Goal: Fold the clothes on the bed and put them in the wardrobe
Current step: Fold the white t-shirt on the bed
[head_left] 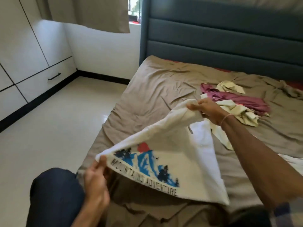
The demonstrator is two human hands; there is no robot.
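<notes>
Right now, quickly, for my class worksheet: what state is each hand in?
Left hand: closed, pinching the near corner of the white T-shirt.
Right hand: closed, gripping the same shirt's far end.

A T-shirt (172,145) is hanging above the near side of the bed (164,79). A heap of clothes (242,102) is lying on the bed behind it, rightward. The wardrobe (21,46) is standing left, across the floor (57,120).

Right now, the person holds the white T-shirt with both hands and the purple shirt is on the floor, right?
Not quite. In the head view the purple shirt lies on the bed instead. The left hand and right hand do both hold the white T-shirt.
</notes>
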